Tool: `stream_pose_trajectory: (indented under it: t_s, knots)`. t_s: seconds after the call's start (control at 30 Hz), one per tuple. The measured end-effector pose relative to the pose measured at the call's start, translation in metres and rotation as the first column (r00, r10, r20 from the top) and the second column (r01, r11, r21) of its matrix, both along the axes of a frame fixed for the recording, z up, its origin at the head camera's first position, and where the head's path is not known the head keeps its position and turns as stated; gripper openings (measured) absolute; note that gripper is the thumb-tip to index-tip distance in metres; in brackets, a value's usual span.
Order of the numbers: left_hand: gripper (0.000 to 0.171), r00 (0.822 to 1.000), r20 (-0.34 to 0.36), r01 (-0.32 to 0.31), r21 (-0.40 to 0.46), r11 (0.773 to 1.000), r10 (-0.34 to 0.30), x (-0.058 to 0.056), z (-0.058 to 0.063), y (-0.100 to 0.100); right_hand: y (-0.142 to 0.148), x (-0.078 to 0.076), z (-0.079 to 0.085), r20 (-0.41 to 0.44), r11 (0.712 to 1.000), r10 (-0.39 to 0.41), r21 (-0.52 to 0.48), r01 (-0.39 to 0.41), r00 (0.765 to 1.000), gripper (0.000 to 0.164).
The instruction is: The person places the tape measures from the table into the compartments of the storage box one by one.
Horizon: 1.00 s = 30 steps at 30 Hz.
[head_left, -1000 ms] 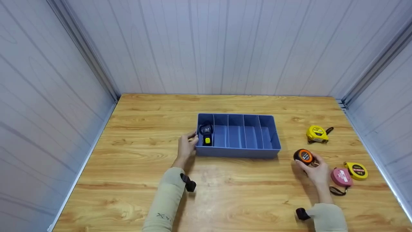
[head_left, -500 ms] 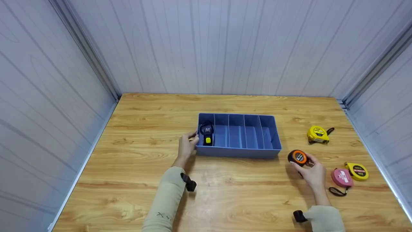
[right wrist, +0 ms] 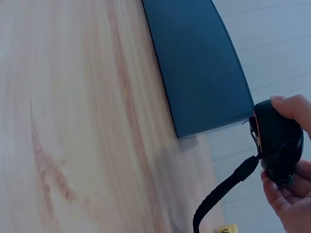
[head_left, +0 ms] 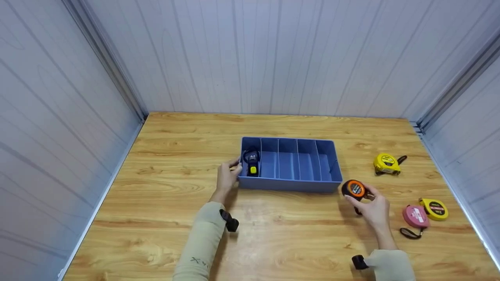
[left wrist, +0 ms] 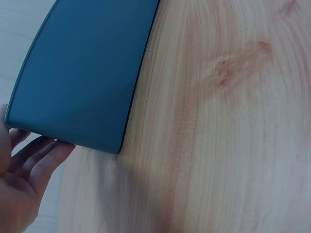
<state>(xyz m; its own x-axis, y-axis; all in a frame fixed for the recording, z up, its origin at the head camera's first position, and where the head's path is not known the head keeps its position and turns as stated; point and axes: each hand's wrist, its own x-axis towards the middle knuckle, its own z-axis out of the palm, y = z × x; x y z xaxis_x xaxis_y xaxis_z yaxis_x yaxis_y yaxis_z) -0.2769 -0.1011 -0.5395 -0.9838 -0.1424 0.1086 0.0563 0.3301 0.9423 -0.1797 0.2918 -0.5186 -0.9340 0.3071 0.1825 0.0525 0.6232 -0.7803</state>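
Note:
In the head view a blue divided box [head_left: 291,185] stands mid-table, with a dark tape measure with a yellow button [head_left: 253,164] in its leftmost compartment. My left hand [head_left: 227,177] holds the box's left end; the left wrist view has its fingers [left wrist: 46,162] against the end wall and the thumb at the rim. My right hand [head_left: 374,207] pinches a black and orange tape measure [head_left: 354,189] between thumb and fingers, just off the box's front right corner. Its black wrist strap [right wrist: 218,191] hangs down in the right wrist view.
Right of the box lies a yellow tape measure [head_left: 386,164] with a dark strap. Nearer the front, a pink tape measure [head_left: 415,216] lies beside another yellow tape measure [head_left: 436,209]. White panels [head_left: 254,58] wall in the wooden table [head_left: 289,242] at the back and sides.
My right hand has carried the black and orange tape measure leftward, away from the pink one and closer to the box. The left hand has stayed at the box's left end.

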Motion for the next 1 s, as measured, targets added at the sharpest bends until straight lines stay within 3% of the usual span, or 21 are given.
stream_pose_trajectory:
  t_s: [0.17,0.43,0.8,1.0]
  knots:
    - [0.031,1.0,0.0,-0.004,-0.004,1.0,0.004,0.0,0.0,0.0,-0.007,-0.002,0.004,0.009,0.999,0.032,-0.014,-0.032,0.999,0.062]
    - [0.032,0.999,0.042,0.02,0.102,0.995,-0.024,0.001,-0.001,0.001,-0.018,-0.005,0.004,-0.021,0.997,0.071,-0.03,-0.072,0.997,0.062]
    - [0.031,1.0,0.017,0.005,0.071,0.997,-0.006,0.001,-0.001,0.001,-0.03,-0.009,0.005,-0.035,0.993,0.11,-0.05,-0.111,0.993,0.062]
    - [0.031,0.999,0.029,0.011,0.109,0.994,-0.014,0.001,-0.001,0.001,-0.036,-0.012,0.005,-0.033,0.99,0.121,-0.065,-0.122,0.992,0.063]
